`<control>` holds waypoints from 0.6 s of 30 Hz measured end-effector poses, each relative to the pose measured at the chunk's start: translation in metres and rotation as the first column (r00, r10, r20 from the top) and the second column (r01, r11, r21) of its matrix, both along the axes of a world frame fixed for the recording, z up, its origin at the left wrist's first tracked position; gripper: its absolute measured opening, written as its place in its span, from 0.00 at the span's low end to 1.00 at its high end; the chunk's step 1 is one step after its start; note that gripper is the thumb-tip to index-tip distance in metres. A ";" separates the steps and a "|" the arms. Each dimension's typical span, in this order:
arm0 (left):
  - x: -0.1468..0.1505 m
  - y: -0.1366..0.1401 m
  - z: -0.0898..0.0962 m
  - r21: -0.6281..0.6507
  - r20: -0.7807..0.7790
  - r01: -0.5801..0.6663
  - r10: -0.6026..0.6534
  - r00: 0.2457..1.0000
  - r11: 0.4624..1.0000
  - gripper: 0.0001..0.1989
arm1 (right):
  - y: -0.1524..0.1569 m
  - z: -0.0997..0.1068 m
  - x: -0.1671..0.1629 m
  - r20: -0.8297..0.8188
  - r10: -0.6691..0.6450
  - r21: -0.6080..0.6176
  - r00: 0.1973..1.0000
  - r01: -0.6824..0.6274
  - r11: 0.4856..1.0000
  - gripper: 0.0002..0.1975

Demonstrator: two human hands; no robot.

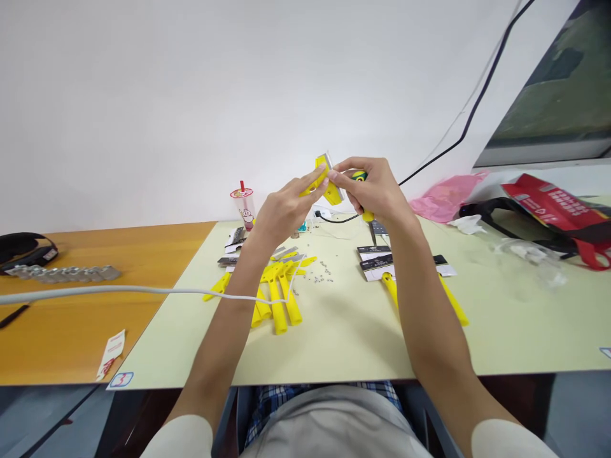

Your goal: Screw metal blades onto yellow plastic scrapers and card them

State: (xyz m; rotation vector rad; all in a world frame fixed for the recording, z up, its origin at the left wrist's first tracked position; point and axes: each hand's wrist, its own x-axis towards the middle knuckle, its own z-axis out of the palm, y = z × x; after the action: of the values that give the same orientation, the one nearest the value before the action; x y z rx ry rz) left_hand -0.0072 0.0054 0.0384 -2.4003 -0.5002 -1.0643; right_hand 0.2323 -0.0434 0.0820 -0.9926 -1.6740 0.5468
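My left hand (286,207) is closed on a yellow scraper (334,194) with a metal blade along its head, raised above the table. My right hand (370,187) has a screwdriver (367,217) with a yellow and green handle tucked in its palm, shaft pointing down. The right thumb and forefinger meet at the scraper's blade edge; any small part between them is too small to make out. Below, several yellow scraper handles (278,305) lie in a pile beside my left forearm. Small screws (324,270) are scattered to the right of that pile.
Black and white packaging cards (375,264) with yellow scrapers lie near my right forearm. A lidded cup (245,207) stands by the wall. A white cable (143,290) crosses the view on the left. At right are a red bag (556,207) and a pink bag (446,196).
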 end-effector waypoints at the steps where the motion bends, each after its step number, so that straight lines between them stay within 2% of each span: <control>1: -0.001 -0.002 0.001 0.006 -0.005 -0.004 0.004 1.000 1.000 0.32 | -0.001 0.001 0.002 0.012 0.011 -0.011 1.000 -0.011 1.000 0.23; 8: 0.002 -0.017 0.002 -0.013 0.016 -0.008 0.008 1.000 1.000 0.27 | -0.011 0.008 0.019 0.101 0.083 -0.090 0.991 -0.074 0.993 0.22; 13: 0.010 -0.025 0.001 -0.077 0.079 0.054 -0.048 0.996 0.996 0.23 | -0.018 0.012 0.022 0.128 0.067 -0.086 0.990 -0.056 0.995 0.25; 16: 0.015 -0.028 0.003 -0.148 0.198 0.122 -0.092 0.976 0.981 0.22 | -0.022 0.015 0.017 0.125 0.032 -0.069 0.992 -0.024 0.997 0.24; 18: 0.018 -0.031 0.005 -0.248 0.343 0.162 -0.070 0.937 0.955 0.27 | -0.024 0.016 0.015 0.123 0.013 -0.064 0.992 -0.005 0.998 0.22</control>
State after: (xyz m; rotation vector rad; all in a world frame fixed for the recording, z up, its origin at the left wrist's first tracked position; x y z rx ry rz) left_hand 0.0109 -0.0254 0.0437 -2.5205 -0.6621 -1.5585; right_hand 0.2469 -0.0675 0.0978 -1.0846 -1.7803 0.5570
